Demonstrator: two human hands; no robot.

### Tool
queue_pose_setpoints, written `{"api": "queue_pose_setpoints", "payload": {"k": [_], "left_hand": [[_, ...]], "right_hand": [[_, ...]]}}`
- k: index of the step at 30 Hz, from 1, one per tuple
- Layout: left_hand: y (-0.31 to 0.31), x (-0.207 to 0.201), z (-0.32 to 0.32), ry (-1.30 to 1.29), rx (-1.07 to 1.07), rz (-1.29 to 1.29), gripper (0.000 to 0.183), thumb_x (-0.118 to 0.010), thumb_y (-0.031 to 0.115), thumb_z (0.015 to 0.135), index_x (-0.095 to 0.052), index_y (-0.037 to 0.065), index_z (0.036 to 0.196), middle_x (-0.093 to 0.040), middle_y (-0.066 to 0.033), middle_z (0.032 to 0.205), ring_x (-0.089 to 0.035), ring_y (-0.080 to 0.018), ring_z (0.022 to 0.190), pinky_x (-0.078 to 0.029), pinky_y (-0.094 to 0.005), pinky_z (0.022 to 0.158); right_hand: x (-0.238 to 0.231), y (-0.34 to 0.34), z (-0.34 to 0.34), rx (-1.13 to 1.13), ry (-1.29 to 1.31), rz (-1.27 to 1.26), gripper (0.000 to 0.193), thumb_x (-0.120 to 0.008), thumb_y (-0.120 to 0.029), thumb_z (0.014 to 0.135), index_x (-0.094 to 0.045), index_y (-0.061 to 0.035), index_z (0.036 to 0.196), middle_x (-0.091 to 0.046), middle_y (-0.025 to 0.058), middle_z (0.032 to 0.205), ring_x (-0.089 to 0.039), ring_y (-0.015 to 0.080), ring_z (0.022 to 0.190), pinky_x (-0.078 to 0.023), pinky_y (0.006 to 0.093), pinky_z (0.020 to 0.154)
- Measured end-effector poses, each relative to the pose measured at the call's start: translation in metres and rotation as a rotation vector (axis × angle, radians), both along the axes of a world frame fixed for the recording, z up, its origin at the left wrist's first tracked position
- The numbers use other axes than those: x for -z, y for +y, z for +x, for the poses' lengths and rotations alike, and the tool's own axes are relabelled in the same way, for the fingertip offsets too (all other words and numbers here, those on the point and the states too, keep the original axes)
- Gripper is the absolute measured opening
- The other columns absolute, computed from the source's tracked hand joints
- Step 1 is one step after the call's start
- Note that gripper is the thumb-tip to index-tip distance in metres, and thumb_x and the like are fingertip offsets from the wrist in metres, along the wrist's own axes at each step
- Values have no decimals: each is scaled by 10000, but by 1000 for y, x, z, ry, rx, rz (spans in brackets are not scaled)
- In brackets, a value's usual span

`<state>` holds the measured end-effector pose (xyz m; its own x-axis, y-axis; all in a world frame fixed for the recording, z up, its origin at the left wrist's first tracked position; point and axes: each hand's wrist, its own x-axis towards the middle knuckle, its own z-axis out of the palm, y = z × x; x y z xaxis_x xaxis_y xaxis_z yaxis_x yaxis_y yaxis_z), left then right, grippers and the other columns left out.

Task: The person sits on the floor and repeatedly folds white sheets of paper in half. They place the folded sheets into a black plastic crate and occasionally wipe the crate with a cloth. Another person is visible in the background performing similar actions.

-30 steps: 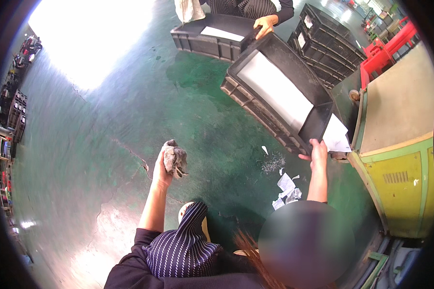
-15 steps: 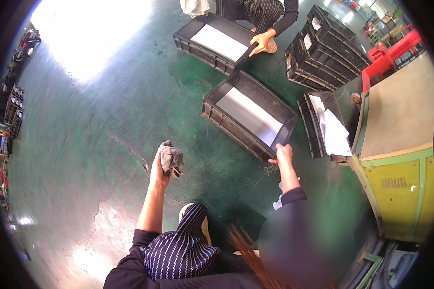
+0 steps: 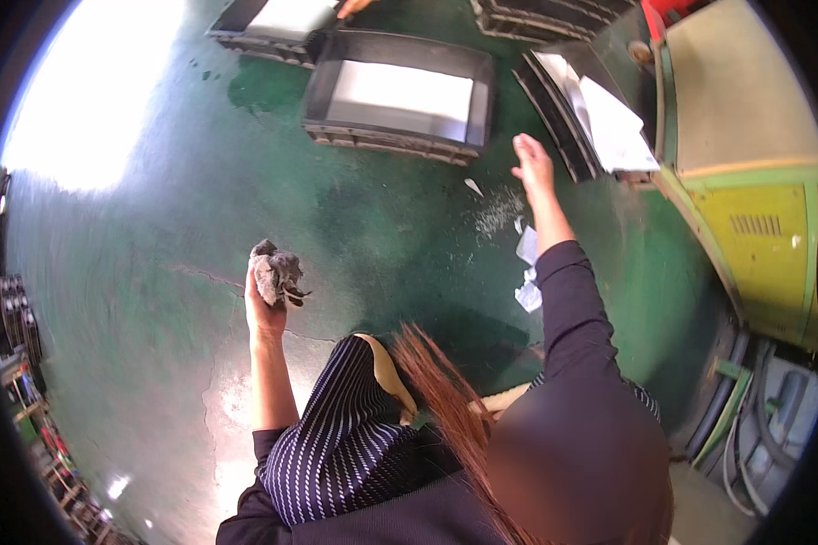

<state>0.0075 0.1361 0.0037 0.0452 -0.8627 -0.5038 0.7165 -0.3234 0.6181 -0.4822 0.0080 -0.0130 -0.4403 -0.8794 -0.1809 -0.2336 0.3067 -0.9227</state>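
My left hand [image 3: 262,313] is closed around a crumpled grey rag [image 3: 280,272], held above the green floor. My right hand [image 3: 533,168] reaches forward with its fingers stretched out and nothing in them. It is apart from the black plastic crate [image 3: 386,138] ahead, between that crate and a tilted black crate on the right. A white sheet [image 3: 403,95] lies flat on the bottom of the crate ahead.
White papers [image 3: 609,123] stick out of the tilted crate [image 3: 554,113]. Crumbs [image 3: 498,213] and paper scraps [image 3: 527,245] litter the floor. Another person's hand [image 3: 353,7] touches a second crate [image 3: 264,44]. A yellow-green machine [image 3: 754,254] stands at right.
The crate ahead has swung round, its long side now facing me, and my right hand has let go of its corner. The rag stays in my left hand. My view has shifted.
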Motion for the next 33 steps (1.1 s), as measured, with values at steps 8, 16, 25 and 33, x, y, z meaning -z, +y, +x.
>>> {"api": "queue_pose_setpoints", "payload": {"k": [8,16,25,33], "left_hand": [[-14,-31,-33,-195,392,85,418,-494,346,877,-498,82,1202,-554,-63,1160,-533,-208,1037,-418,-354,902],[-51,-103,-107,-406,897,26,375,-496,266,875,-476,22,1159,-561,-85,1078,-559,-179,973,-445,-304,861],[20,-128,-95,-467,753,151,392,-464,286,923,-443,5,1196,-550,-93,1129,-547,-180,1028,-436,-311,895],[39,-65,-93,-864,894,113,404,-500,269,899,-413,111,1261,-554,-98,1135,-544,-189,1019,-444,-317,861]], "right_hand": [[73,221,-108,307,649,287,424,-524,-348,866,-511,-63,1180,-504,198,1164,-473,340,1098,-388,412,922],[11,101,-154,581,273,-52,567,-539,-390,851,-411,-25,1266,-453,204,1219,-497,333,1063,-426,412,870],[16,3,-191,478,-454,256,501,-535,-301,822,-470,41,1183,-485,256,1176,-613,391,781,-554,441,596],[-16,32,-208,400,-639,123,494,-445,-295,897,-344,39,1247,-361,264,1286,-602,486,722,-570,475,568]]}}
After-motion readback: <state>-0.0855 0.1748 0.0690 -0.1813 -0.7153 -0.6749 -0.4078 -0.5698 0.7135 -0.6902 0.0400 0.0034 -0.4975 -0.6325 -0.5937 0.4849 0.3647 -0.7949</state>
